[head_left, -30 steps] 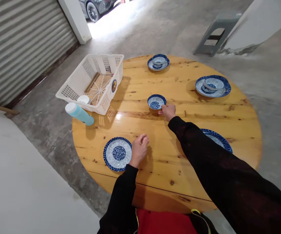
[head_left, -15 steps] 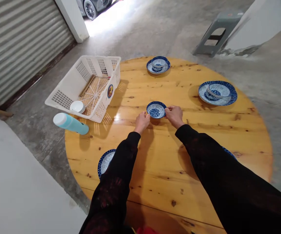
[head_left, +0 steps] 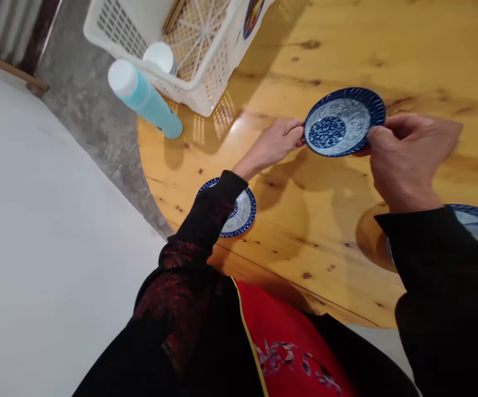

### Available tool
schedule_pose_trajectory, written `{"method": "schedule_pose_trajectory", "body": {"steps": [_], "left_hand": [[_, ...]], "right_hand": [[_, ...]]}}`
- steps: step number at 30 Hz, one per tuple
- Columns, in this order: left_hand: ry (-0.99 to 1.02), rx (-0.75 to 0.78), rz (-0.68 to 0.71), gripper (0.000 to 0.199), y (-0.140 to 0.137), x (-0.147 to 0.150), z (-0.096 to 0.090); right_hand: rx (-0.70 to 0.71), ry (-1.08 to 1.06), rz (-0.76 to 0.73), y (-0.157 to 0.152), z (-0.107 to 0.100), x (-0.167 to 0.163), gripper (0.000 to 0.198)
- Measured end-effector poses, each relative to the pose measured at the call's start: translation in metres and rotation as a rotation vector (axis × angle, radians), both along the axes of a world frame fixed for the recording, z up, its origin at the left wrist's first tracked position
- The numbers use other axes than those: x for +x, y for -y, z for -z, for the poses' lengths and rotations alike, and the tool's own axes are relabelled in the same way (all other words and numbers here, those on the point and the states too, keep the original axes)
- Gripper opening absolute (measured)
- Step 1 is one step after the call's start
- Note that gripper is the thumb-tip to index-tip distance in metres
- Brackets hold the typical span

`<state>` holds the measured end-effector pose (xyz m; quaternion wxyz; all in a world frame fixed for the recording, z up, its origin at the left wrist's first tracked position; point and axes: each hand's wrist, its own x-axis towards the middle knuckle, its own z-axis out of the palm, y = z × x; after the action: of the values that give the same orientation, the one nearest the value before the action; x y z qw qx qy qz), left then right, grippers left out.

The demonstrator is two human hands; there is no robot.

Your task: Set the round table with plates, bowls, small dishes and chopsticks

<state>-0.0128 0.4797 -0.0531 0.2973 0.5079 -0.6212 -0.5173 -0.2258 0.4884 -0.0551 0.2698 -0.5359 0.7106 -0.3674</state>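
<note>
A small blue-and-white patterned dish (head_left: 340, 122) hangs above the round wooden table (head_left: 346, 231), tilted toward me. My left hand (head_left: 272, 144) pinches its left rim and my right hand (head_left: 407, 157) grips its right rim. Under my left forearm a blue-rimmed plate (head_left: 241, 212) lies on the table, partly hidden by the sleeve. Another blue-rimmed plate (head_left: 477, 220) peeks out behind my right sleeve at the right edge.
A white plastic basket (head_left: 206, 82) stands at the table's far left, with small white dishes (head_left: 160, 56) stacked inside. A turquoise bottle (head_left: 145, 99) with a white cap lies tilted against it. Concrete floor shows beyond the table's left edge.
Both hands have lifted the small dish off the table and brought it closer to me. The camera has dipped down, so the far plates have left the view.
</note>
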Motion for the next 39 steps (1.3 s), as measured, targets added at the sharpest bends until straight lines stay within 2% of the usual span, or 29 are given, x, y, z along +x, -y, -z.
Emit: {"method": "schedule_pose_trajectory", "body": {"steps": [2, 4, 7, 12, 16, 22, 32, 39], "left_hand": [[-0.053, 0.058, 0.038, 0.026, -0.034, 0.033, -0.02], [-0.027, 0.047, 0.02, 0.027, -0.07, 0.064, -0.037], [0.054, -0.001, -0.029, 0.029, -0.122, 0.1, -0.048], [0.141, -0.022, -0.135, 0.029, -0.186, 0.129, -0.037], [0.18, 0.033, -0.157, 0.026, -0.218, 0.137, -0.022], [0.263, 0.048, -0.144, 0.022, -0.232, 0.142, -0.006], [0.324, 0.031, -0.155, 0.021, -0.231, 0.147, 0.004], [0.256, 0.044, -0.235, 0.024, -0.235, 0.146, 0.012]], "right_hand": [[0.017, 0.049, -0.057, -0.028, -0.012, 0.024, 0.021], [0.038, 0.104, -0.099, -0.057, -0.019, 0.048, 0.017], [0.069, 0.19, -0.153, -0.097, -0.02, 0.08, 0.01], [0.114, 0.225, -0.218, -0.149, -0.005, 0.112, 0.011], [0.177, 0.193, -0.255, -0.176, 0.014, 0.121, 0.02], [0.23, 0.131, -0.265, -0.187, 0.03, 0.128, 0.024], [0.258, 0.134, -0.243, -0.191, 0.029, 0.136, 0.028], [0.291, 0.168, -0.233, -0.189, 0.027, 0.138, 0.037]]}}
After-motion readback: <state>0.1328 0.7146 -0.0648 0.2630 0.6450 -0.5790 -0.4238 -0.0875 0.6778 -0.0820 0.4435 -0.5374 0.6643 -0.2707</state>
